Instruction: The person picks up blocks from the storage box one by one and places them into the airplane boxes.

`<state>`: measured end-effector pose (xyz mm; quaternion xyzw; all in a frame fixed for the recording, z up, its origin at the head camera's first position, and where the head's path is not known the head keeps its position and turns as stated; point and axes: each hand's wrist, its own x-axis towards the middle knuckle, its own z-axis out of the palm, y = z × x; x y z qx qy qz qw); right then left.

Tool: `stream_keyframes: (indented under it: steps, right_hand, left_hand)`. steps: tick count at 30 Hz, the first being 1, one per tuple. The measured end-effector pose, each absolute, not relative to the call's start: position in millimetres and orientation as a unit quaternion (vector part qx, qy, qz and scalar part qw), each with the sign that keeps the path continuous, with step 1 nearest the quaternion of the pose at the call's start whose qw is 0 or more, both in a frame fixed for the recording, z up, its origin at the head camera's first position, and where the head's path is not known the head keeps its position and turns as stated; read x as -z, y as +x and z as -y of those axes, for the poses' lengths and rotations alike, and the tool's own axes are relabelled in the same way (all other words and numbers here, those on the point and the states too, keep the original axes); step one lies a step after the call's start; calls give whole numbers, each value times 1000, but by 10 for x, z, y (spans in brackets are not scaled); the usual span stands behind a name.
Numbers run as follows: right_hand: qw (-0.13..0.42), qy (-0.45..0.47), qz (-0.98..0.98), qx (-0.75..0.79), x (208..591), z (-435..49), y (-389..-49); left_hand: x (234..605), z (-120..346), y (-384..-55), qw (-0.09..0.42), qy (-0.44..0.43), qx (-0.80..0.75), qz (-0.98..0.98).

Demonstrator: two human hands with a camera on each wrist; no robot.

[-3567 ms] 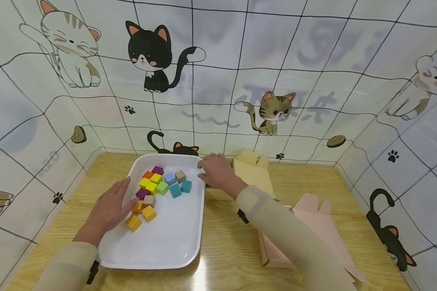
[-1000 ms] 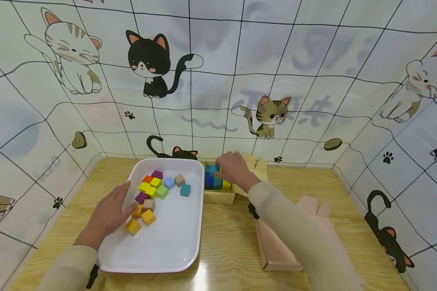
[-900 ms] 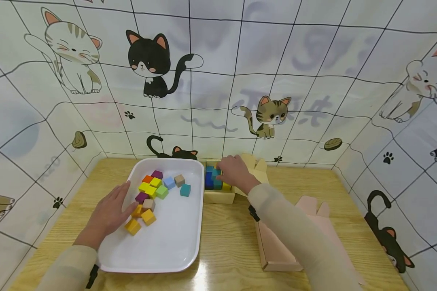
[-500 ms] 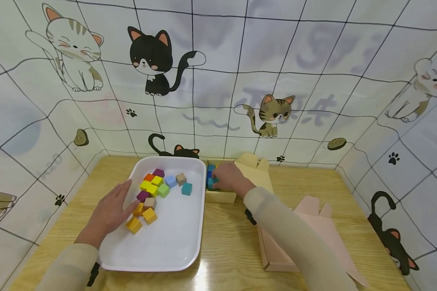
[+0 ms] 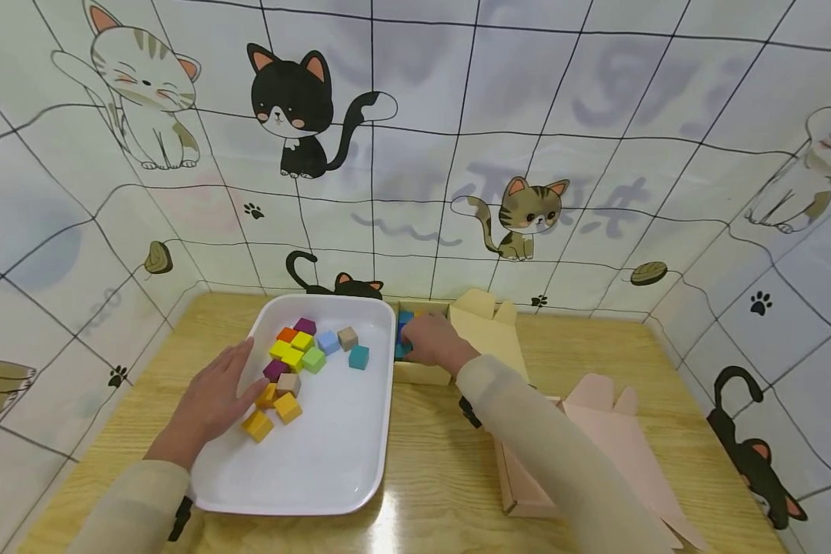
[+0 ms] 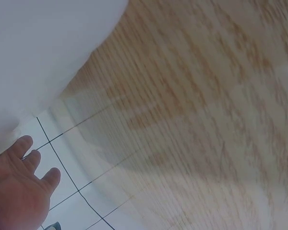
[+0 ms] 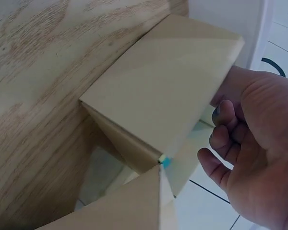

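Observation:
My left hand [image 5: 208, 404] rests along the left rim of a white tray [image 5: 318, 469], fingers straight. In the tray, several small cubes lie grouped: orange [image 5: 287, 408], yellow [image 5: 280, 350], purple [image 5: 305, 326], green [image 5: 314, 359] and light blue [image 5: 328, 342]. One teal cube [image 5: 358, 357] sits apart at the right. My right hand [image 5: 435, 338] reaches into a yellow cardboard box [image 5: 422, 374] beside the tray, over blue cubes [image 5: 403, 350]. In the right wrist view its fingers [image 7: 221, 139] curl by the box's edge; I cannot tell whether they pinch a cube.
The yellow box's lid [image 5: 488, 331] lies folded out to the right. Nearer me stands a pink cardboard box [image 5: 515, 481] with its lid [image 5: 616, 438] spread right, partly under my right sleeve [image 5: 554, 438]. A cat-patterned cloth [image 5: 422, 154] encloses the wooden table [image 5: 429, 438].
My right hand has moved from the tray's right rim into the yellow box, then lower and slightly left there. One teal cube has left the tray. My left hand has stayed put.

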<state>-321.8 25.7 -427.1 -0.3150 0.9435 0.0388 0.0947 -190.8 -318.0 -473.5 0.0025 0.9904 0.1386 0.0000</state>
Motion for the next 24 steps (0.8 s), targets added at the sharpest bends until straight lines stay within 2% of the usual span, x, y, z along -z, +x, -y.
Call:
stream_keyframes:
  steps: [16, 24]
  right_hand:
    - [82, -292, -953, -23, 4414, -234, -3258]
    - [93, -281, -955, 27, 4257, -322, -3302]
  left_hand:
    - [4706, 3137, -1890, -3, -3, -136, -991]
    - [4715, 3142, -1879, -11, 1, -136, -991]
